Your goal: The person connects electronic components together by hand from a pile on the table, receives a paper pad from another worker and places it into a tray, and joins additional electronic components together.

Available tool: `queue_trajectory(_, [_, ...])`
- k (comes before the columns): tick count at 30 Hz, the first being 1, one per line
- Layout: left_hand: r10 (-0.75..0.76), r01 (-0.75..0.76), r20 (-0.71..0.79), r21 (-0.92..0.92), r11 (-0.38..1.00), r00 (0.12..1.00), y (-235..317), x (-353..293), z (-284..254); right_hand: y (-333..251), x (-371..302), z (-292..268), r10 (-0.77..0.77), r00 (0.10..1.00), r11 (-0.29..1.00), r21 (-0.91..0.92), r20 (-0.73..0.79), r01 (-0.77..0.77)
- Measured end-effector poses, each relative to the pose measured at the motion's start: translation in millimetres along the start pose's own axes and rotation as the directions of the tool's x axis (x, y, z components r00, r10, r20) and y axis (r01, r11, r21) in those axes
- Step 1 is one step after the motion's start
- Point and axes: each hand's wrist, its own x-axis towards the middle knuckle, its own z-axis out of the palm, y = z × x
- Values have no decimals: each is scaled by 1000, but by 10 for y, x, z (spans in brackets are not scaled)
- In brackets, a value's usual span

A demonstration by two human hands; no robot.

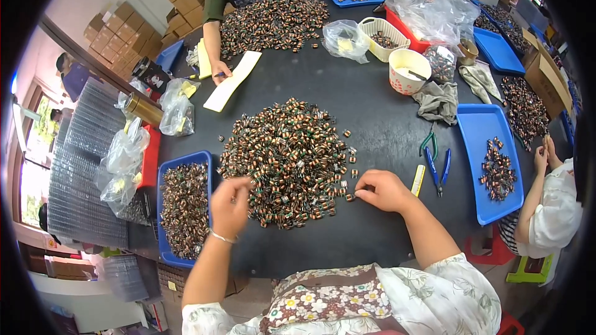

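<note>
A large heap of small copper-wound coils lies on the dark table in front of me. My left hand, slightly blurred, is at the heap's near left edge with its fingers curled; whether anything is between them is hidden. On the other side, my right hand rests low over the table, thumb and forefinger pinched at a single small coil. A few loose coils lie in a line just beyond that hand. Left of my left hand is a blue tray full of coils.
To my right are blue-handled pliers, green-handled cutters, a yellow-white strip and a blue tray with coils. Across the table a person's hand is at a paper strip. A spotted tub stands beyond a grey rag.
</note>
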Motion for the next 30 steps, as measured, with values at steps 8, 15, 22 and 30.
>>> queue_trajectory(8, [-250,715,694,-534,451,675,605,-699,861,-214,-77,98,-155,982,921,377,107,104])
queue_trajectory(15, [-387,783,684,-583,219,618,656,-857,1164,-238,-97,223,-261,954,932,296,150,208])
queue_trajectory(22, [-427,795,672,-538,280,605,581,-985,1169,50,8,330,-348,933,910,-271,-91,313])
queue_trajectory(30, [-377,793,698,-538,286,609,594,-993,1220,-34,-17,298,-244,969,941,-235,19,242])
